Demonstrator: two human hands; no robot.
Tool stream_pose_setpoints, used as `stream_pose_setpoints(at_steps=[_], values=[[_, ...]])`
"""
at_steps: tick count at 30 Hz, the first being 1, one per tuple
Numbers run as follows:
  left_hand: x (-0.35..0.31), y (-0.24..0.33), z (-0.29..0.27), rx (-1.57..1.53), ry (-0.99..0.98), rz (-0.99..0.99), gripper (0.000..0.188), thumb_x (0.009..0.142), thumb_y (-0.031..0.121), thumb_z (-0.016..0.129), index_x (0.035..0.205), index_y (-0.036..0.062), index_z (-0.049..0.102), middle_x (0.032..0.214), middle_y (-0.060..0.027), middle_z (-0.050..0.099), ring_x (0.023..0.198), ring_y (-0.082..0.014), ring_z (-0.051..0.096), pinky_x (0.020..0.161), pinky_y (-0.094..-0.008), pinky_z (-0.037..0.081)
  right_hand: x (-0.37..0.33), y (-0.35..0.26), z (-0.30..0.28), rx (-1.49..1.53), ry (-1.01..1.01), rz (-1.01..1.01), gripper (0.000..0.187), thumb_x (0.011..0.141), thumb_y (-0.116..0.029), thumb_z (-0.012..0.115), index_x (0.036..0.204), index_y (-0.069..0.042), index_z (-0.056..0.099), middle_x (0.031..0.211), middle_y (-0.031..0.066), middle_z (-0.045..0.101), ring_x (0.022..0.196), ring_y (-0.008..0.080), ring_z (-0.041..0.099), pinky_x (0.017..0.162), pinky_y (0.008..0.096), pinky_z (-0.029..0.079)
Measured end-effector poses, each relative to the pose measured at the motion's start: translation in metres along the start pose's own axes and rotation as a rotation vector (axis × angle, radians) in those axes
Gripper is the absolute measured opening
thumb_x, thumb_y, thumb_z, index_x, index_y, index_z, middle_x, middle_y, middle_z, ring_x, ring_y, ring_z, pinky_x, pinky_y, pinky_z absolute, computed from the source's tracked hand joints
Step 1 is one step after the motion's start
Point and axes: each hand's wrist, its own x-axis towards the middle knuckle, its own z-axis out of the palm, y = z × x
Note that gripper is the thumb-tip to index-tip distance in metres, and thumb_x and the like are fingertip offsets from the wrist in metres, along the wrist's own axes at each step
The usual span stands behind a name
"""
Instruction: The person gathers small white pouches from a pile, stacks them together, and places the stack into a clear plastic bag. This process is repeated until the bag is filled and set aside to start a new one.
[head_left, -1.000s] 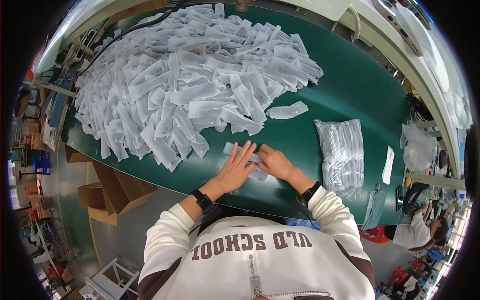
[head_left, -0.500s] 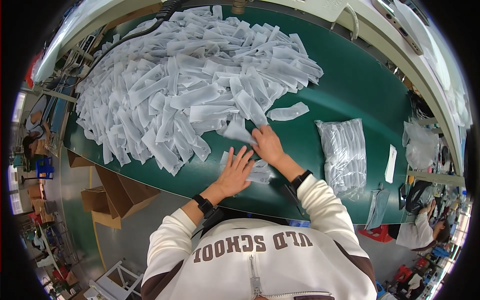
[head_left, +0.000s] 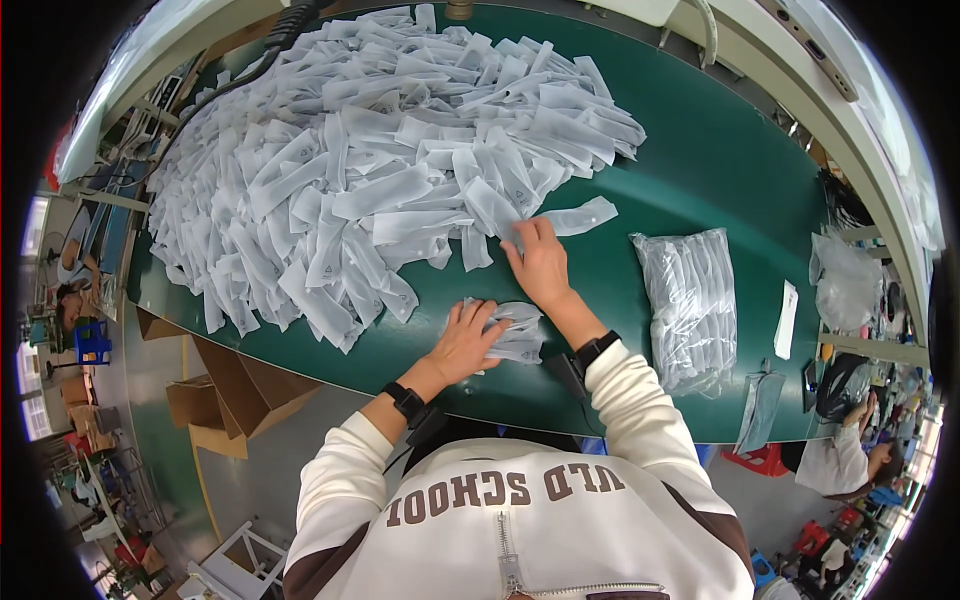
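A wide heap of frosted, translucent plastic pouches (head_left: 330, 180) covers the left and middle of the green table (head_left: 600, 350). My left hand (head_left: 464, 341) lies over a small stack of the same pouches (head_left: 520, 337) near the front edge, fingers stretched across its left end. At the heap's near right edge is my right hand (head_left: 543, 262), thumb and fingers apart, its fingertips beside the end of a loose pouch (head_left: 585, 216). Whether those fingertips touch a pouch, I cannot make out.
A clear bag packed with pouches (head_left: 690, 310) lies to the right. Beyond it are a white strip (head_left: 786, 320) and a flat grey-green pouch (head_left: 760, 408). Open cardboard boxes (head_left: 235, 390) stand on the floor at left. Another person (head_left: 850, 450) sits at far right.
The pouch that was blurred at my right hand is now out of that hand. My right hand has moved up to the heap's edge. My left hand has shifted slightly and covers the stack's left end.
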Motion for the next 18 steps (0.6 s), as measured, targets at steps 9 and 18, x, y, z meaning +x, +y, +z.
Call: stream_pose_setpoints(at_steps=[9,18], values=[[0.006,0.002,0.001,-0.149,-0.018,0.021,0.092,0.061,0.030,0.085,0.142,0.0107,0.046,0.137,-0.0179,0.040,0.126,-0.0387,0.039,0.105,-0.0550,0.031,-0.022,0.018,-0.012,-0.099,0.012,0.041,0.028,0.075,-0.010,0.076,0.100,-0.005,0.063,0.100,0.0150,0.059,0.095,0.0386,0.061,0.078,0.0451,0.052],[0.029,0.017,-0.016,-0.070,0.085,0.044,0.092,0.056,0.028,0.087,0.139,0.0146,0.051,0.143,-0.0190,0.037,0.137,-0.0419,0.031,0.114,-0.0538,0.027,-0.084,0.039,-0.044,0.111,-0.266,-0.085,0.025,0.074,-0.007,0.075,0.096,-0.005,0.064,0.099,0.0113,0.059,0.099,0.0347,0.059,0.081,0.0430,0.051]])
